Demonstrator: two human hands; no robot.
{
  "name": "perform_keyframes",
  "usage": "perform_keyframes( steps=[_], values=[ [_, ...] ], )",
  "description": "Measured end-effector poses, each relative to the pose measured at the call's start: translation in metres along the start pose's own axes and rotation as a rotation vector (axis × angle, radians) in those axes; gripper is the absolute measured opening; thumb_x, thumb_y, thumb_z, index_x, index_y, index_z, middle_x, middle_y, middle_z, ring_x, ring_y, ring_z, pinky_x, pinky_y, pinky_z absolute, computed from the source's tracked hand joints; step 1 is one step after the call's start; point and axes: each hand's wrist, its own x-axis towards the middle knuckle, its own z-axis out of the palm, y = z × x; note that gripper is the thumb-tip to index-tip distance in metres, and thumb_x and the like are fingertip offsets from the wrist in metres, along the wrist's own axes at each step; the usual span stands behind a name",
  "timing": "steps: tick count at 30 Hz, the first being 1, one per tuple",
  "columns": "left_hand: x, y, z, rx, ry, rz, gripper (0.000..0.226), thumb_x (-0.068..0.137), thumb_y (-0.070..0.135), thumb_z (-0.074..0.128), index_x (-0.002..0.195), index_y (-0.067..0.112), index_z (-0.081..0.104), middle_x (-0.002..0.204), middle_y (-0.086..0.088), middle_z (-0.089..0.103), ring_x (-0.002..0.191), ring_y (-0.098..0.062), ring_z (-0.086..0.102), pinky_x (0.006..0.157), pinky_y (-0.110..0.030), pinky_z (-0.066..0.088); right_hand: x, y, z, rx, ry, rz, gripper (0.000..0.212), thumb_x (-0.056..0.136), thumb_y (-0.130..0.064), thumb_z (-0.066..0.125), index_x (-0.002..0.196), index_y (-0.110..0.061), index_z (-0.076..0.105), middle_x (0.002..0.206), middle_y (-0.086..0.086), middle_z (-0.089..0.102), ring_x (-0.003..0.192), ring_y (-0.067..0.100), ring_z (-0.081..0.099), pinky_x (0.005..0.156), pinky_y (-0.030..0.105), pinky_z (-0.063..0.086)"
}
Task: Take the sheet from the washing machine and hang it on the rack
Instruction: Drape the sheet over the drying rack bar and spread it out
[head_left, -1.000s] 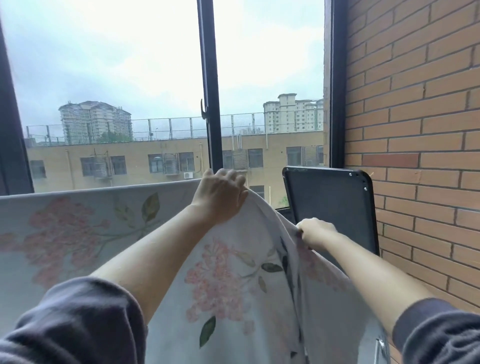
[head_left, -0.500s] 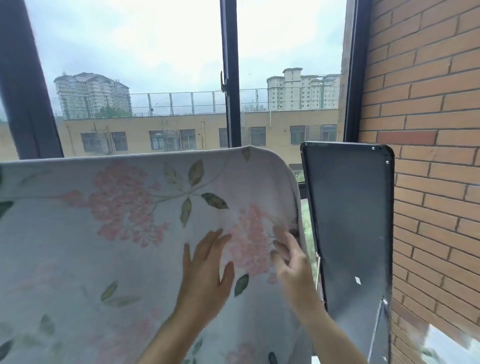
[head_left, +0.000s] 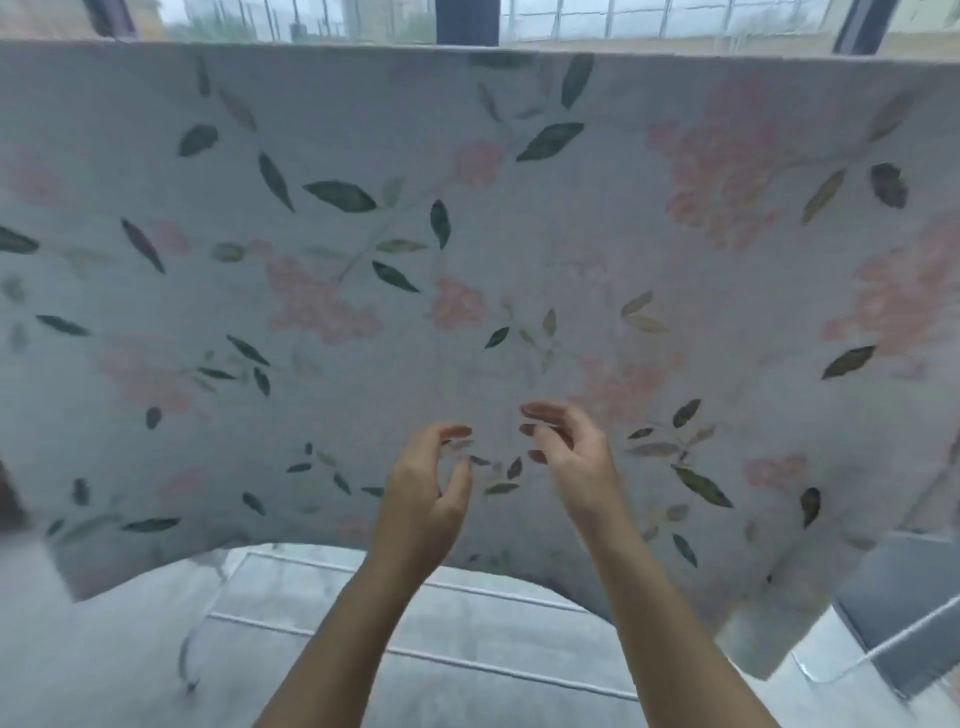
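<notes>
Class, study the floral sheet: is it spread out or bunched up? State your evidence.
Spread out. The sheet hangs flat from a straight top edge across the whole view, its flower pattern showing without folds.

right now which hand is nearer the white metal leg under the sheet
Left. The left hand is up-right of the white metal leg; the right hand is farther right.

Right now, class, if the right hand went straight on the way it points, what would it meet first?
Probably the hanging floral sheet, directly beyond the right hand; nothing shows between them, though depth is unclear.
</notes>
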Motion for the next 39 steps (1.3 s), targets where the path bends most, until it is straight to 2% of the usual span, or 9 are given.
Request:
perform_keyframes(
  steps=[5, 9, 11, 17, 24, 28, 31, 35, 39],
  values=[
    [-0.038, -0.062, -0.088, -0.046, 0.137, -0.179, 0.029, 0.085, 0.027, 0.047, 0.112, 0.023, 0.057, 0.11, 0.008, 0.059, 0.102, -0.002, 0.053, 0.082, 0.005, 0.03, -0.022, -0.008, 0.115, 0.048, -0.173, 0.011, 0.027, 0.092, 0.0, 0.049, 0.09, -0.024, 0.064, 0.094, -0.002, 0.068, 0.091, 0.014, 0.065, 0.079, 0.034, 0.052],
    [-0.056, -0.112, -0.142, -0.043, 0.259, -0.28, 0.019, 0.092, 0.021, 0.049, 0.107, 0.028, 0.056, 0.108, 0.01, 0.06, 0.103, 0.005, 0.053, 0.081, 0.0, 0.036, -0.028, -0.006, 0.193, 0.054, -0.317, 0.044, 0.026, 0.093, 0.0, 0.047, 0.09, -0.019, 0.064, 0.095, 0.0, 0.069, 0.089, 0.012, 0.065, 0.076, 0.026, 0.053],
    [-0.058, -0.138, -0.17, -0.039, 0.315, -0.334, 0.02, 0.093, 0.012, 0.051, 0.105, 0.027, 0.057, 0.107, 0.01, 0.062, 0.102, 0.002, 0.055, 0.081, -0.004, 0.039, -0.024, -0.001, 0.235, 0.07, -0.365, 0.066, 0.027, 0.093, 0.003, 0.047, 0.088, -0.017, 0.065, 0.093, 0.001, 0.069, 0.086, 0.011, 0.065, 0.075, 0.026, 0.052],
    [-0.031, -0.247, -0.27, 0.026, 0.459, -0.416, 0.021, 0.093, 0.01, 0.051, 0.102, 0.028, 0.058, 0.102, 0.019, 0.059, 0.1, 0.002, 0.055, 0.077, -0.002, 0.039, 0.006, 0.02, 0.387, 0.085, -0.49, 0.079, 0.026, 0.091, 0.004, 0.046, 0.088, -0.011, 0.067, 0.092, -0.001, 0.07, 0.079, 0.008, 0.066, 0.075, 0.029, 0.053],
    [0.027, -0.352, -0.393, 0.064, 0.607, -0.495, 0.02, 0.092, 0.006, 0.051, 0.103, 0.019, 0.063, 0.102, 0.009, 0.064, 0.099, -0.004, 0.058, 0.081, -0.016, 0.044, 0.064, 0.003, 0.566, 0.091, -0.661, 0.048, 0.033, 0.089, 0.004, 0.046, 0.082, -0.021, 0.067, 0.091, -0.002, 0.07, 0.08, 0.007, 0.065, 0.074, 0.027, 0.05],
    [0.05, -0.408, -0.458, 0.046, 0.688, -0.542, 0.024, 0.092, 0.005, 0.049, 0.099, 0.023, 0.063, 0.099, 0.012, 0.064, 0.095, 0.0, 0.058, 0.076, -0.012, 0.041, 0.083, -0.007, 0.656, 0.039, -0.735, 0.006, 0.032, 0.091, -0.002, 0.046, 0.085, -0.026, 0.067, 0.094, -0.005, 0.07, 0.085, 0.005, 0.066, 0.076, 0.025, 0.05],
    [0.077, -0.456, -0.502, 0.017, 0.673, -0.569, 0.021, 0.093, 0.007, 0.049, 0.099, 0.022, 0.063, 0.098, 0.01, 0.066, 0.094, -0.001, 0.058, 0.074, -0.012, 0.042, 0.092, -0.01, 0.712, -0.038, -0.773, -0.029, 0.03, 0.093, -0.008, 0.047, 0.087, -0.03, 0.066, 0.096, -0.008, 0.069, 0.092, 0.005, 0.065, 0.08, 0.026, 0.052],
    [0.142, -0.536, -0.566, -0.112, 0.513, -0.575, 0.018, 0.093, 0.013, 0.053, 0.11, 0.02, 0.057, 0.106, 0.005, 0.064, 0.101, -0.012, 0.059, 0.088, -0.027, 0.047, 0.111, -0.009, 0.786, -0.087, -0.675, -0.068, 0.031, 0.091, -0.01, 0.05, 0.084, -0.035, 0.067, 0.09, -0.015, 0.069, 0.093, 0.005, 0.064, 0.083, 0.028, 0.051],
    [0.219, -0.592, -0.607, -0.53, 0.214, -0.709, 0.055, 0.091, 0.031, 0.061, 0.137, 0.014, 0.036, 0.128, -0.002, 0.05, 0.111, -0.016, 0.051, 0.086, -0.032, 0.041, 0.126, -0.012, 0.838, -0.128, -0.497, -0.057, 0.03, 0.091, -0.007, 0.054, 0.084, -0.033, 0.066, 0.086, -0.019, 0.069, 0.087, 0.001, 0.063, 0.077, 0.019, 0.048]
  ],
)
